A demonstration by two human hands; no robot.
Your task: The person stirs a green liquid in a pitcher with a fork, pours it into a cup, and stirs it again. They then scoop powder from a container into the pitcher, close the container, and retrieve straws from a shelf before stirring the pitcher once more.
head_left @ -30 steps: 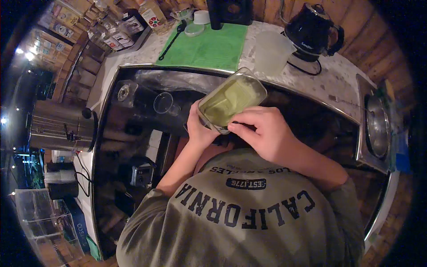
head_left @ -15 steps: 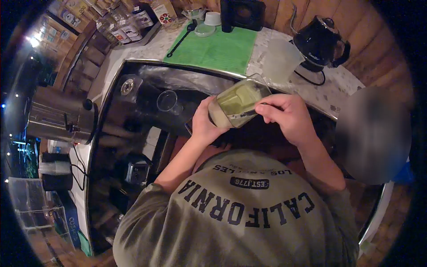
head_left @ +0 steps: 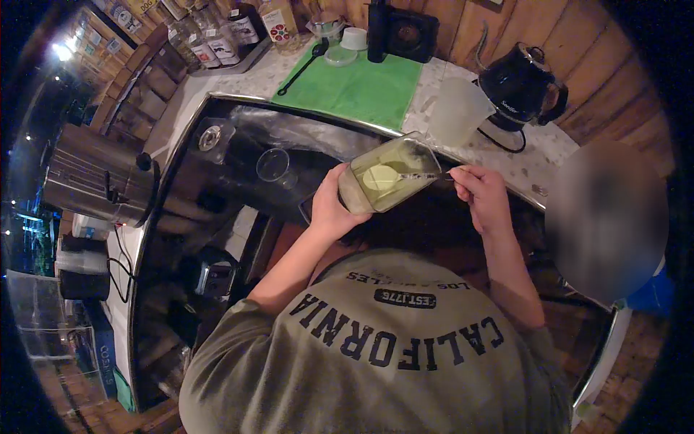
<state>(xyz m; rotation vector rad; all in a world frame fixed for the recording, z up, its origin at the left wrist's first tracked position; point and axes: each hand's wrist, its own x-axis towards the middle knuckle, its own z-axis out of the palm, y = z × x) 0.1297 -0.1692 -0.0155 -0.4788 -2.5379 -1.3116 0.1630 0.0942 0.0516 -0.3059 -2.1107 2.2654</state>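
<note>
In my left hand (head_left: 330, 205) is a clear, squarish container (head_left: 413, 150), tilted with its open end toward the right. Pale powder (head_left: 354, 192) lies at its lower end. My right hand (head_left: 482, 195) pinches the far end of the handle of a measuring spoon (head_left: 421, 176). The spoon's round, pale head is inside the container, and its handle sticks out past the rim. Below and left of the container, a clear cup (head_left: 273, 166) stands on the dark recessed surface.
Along the back counter are a green cloth (head_left: 361, 90), a black long-handled spoon (head_left: 300, 69), a frosted pitcher (head_left: 460, 112) and a black gooseneck kettle (head_left: 519, 85). Bottles (head_left: 217, 47) stand at the back left. A steel urn (head_left: 97, 173) is at the left; a blurred shape covers the right.
My right hand has drawn back to the right and turned, so the spoon's round head now shows inside the container. My left hand still holds the container. The view has shifted slightly.
</note>
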